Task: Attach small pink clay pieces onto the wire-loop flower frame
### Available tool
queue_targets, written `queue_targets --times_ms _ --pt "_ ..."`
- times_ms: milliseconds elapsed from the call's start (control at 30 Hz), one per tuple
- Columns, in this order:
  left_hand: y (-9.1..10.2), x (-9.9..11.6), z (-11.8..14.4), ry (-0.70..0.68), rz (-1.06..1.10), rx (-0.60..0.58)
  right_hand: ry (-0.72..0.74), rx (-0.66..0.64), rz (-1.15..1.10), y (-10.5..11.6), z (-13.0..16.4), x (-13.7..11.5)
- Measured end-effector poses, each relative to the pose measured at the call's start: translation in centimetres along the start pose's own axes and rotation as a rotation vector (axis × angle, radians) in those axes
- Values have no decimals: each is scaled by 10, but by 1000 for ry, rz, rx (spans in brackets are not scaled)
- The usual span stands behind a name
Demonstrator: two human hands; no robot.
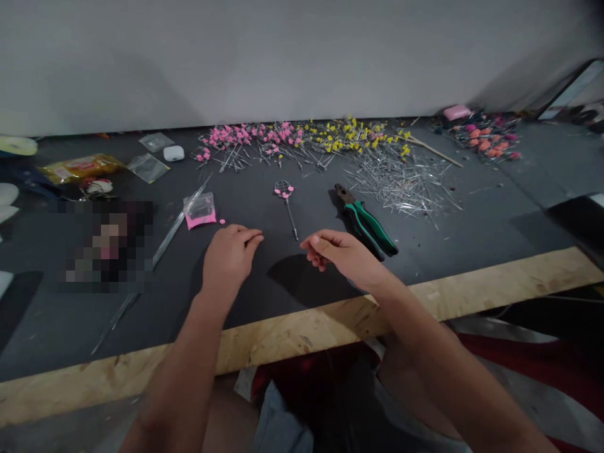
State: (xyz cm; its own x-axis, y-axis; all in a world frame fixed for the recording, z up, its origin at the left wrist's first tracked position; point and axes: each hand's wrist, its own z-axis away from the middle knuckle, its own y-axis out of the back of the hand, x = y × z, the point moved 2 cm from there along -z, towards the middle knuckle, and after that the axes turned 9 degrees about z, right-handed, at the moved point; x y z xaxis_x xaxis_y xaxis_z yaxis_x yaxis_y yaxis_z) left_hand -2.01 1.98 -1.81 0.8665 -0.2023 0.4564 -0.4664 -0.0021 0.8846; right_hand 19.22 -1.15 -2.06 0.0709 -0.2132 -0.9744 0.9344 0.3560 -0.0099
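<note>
Between my hands lies a small wire piece shaped like a tiny racket [290,214], its looped head carrying a few pink bits and its stem pointing toward me. My left hand [229,258] is left of the stem, thumb and fingertips drawn together low over the dark tabletop; anything between them is too small to make out. Right of the stem end, my right hand [337,250] has its fingers curled and thumb pressed near the index finger, and what it may hold is hidden. Pliers with green and black handles [370,228] lie just beyond my right hand. A clear bag with pink contents [200,211] is beyond my left hand.
Pink-tipped wire pieces [236,138], yellow-tipped ones [349,135] and loose wires [410,182] lie along the wall. Long straight wires [174,233] lie at left, near a white case [173,153]. Orange and purple pieces [493,145] are far right. A wooden edge [302,336] borders the table.
</note>
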Motion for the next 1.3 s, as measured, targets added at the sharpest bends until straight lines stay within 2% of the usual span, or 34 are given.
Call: queue_targets --times_ms 133,267,400,500,600,933,1200,1300 --pt "-10 4 6 -14 -152 26 0 1 -5 -3 -3 -3" --pt "-14 20 31 -19 -287 23 -6 8 -5 -5 -5 -4" --pt "-17 31 59 -40 -350 -34 -14 18 11 -5 -6 -2" --pt "-18 34 68 -40 -366 -78 -19 21 37 -4 -5 -2" --pt "-19 35 65 -36 -365 -88 -12 23 61 -3 -4 -2" --pt "-26 33 30 -29 -362 -61 -5 15 62 -1 -2 -1" --pt "-22 42 57 -75 -351 -103 4 16 61 0 -3 -2" --pt "-15 39 55 -73 -288 -115 -2 19 66 0 -2 -1"
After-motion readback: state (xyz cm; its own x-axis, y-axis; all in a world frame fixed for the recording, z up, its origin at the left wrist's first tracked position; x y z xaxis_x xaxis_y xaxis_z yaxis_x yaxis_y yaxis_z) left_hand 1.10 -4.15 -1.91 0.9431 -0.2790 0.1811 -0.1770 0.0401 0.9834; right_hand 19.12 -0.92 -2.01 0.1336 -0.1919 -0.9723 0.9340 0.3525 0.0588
